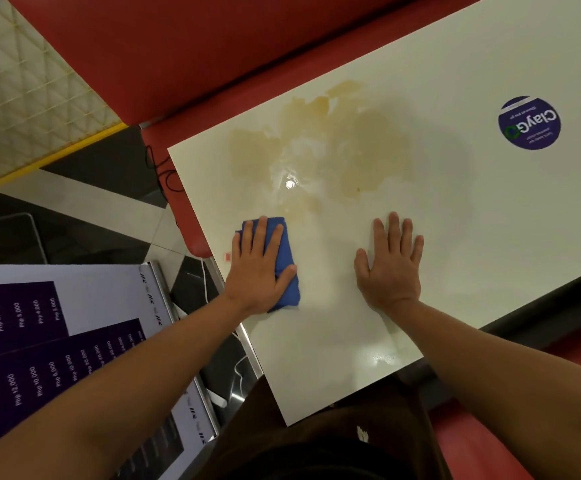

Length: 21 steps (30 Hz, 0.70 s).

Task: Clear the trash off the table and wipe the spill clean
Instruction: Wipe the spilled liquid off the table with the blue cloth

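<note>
Pressing the blue cloth [286, 268] flat under the left hand [259, 268], fingers [261, 233] straight, slightly spread; spill [320, 150] lying just beyond the fingertips; right hand [389, 268] resting flat on the table [489, 216], fingers spread.

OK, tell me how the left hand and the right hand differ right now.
The left hand presses flat on the blue cloth, at the near edge of the brownish spill; the right hand rests bare on the table, clear of the spill. The left sits near the table's edge, the right further in. Both lie palm down, fingers straight.
</note>
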Motion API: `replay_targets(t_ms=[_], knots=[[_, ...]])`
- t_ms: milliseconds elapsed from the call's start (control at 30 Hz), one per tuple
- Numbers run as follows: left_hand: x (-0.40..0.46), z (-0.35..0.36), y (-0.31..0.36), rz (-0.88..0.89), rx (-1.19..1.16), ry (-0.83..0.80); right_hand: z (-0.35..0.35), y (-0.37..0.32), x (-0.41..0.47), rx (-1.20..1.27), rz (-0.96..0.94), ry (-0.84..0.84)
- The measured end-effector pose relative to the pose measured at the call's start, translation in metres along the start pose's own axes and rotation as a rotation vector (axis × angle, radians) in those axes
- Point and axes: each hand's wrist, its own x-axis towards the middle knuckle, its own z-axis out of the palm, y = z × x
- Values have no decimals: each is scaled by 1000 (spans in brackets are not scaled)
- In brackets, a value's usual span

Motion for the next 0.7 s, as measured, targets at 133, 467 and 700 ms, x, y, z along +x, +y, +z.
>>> replay_targets(t_ms=[133,467,700], knots=[[51,-22,-38,-40,34,57,1,2,-1,-3,-14,-7],[66,-23,-29,-353,-43,154,0,0,-1,10,-2,2],[11,4,-1,-203,-27,136,0,-1,0,2,-3,17]])
